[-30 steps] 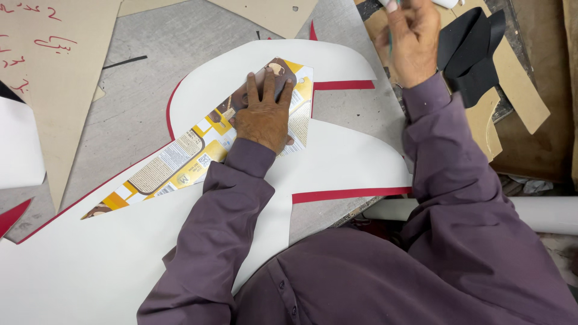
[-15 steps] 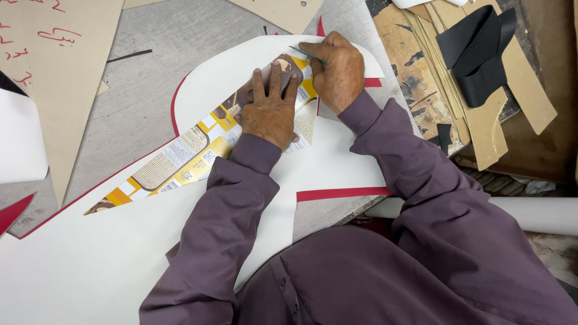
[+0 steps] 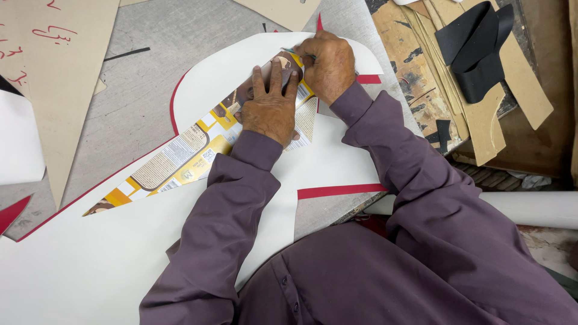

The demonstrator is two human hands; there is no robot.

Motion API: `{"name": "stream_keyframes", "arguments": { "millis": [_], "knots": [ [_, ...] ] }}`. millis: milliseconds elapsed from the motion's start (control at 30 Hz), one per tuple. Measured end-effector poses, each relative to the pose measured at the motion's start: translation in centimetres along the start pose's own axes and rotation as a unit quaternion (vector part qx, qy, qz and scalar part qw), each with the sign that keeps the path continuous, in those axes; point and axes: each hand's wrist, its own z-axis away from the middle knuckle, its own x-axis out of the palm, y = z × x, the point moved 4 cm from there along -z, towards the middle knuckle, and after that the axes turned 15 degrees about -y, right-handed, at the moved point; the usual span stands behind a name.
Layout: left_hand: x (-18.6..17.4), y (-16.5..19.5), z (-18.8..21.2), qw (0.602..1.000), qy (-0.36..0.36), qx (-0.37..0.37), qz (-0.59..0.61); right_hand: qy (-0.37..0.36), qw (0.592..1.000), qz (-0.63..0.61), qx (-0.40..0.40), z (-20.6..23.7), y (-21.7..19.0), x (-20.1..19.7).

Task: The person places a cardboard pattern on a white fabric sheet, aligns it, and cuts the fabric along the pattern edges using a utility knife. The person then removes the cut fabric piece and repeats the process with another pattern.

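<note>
Two hands work close together at the upper middle of the view. The left hand (image 3: pixel 271 108) lies flat, fingers spread, pressing a long printed cardboard template (image 3: pixel 180 162) onto a white sheet (image 3: pixel 120 265). The right hand (image 3: pixel 328 63), just at its 2 o'clock, is closed around a slim pen-like tool (image 3: pixel 295 53) whose tip meets the template's rounded upper end.

The template runs from that end down toward 8 o'clock, tapering to a point, and lies wholly on the white sheet, which has a red underside showing at its edges. I judge the tracing to be at the top curve; whether any line is already drawn along the long sides cannot be made out.

The sheet rests on a grey worktable (image 3: pixel 150 36). At 10 o'clock lies a tan card pattern (image 3: pixel 60 72) with red handwriting; at 2 o'clock are stacked brown card patterns (image 3: pixel 481 120) and black strips (image 3: pixel 475 54). A white tube (image 3: pixel 530 207) lies at 4 o'clock.
</note>
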Motion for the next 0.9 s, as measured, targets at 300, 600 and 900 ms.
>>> {"name": "stream_keyframes", "arguments": {
  "millis": [300, 600, 900],
  "knots": [
    [0.2, 0.2, -0.2, 1.000, -0.008, 0.002, 0.009, -0.037, 0.998, 0.055, -0.019, 2.0, 1.1, -1.9],
    [0.4, 0.7, -0.2, 1.000, 0.029, 0.009, -0.001, -0.045, 0.994, 0.090, -0.046, 5.9, 4.2, -5.0],
    [1.2, 0.6, 1.4, 0.997, 0.064, 0.027, -0.018, -0.076, 0.982, -0.069, 0.160, 9.6, 0.0, -5.3]
  ]
}}
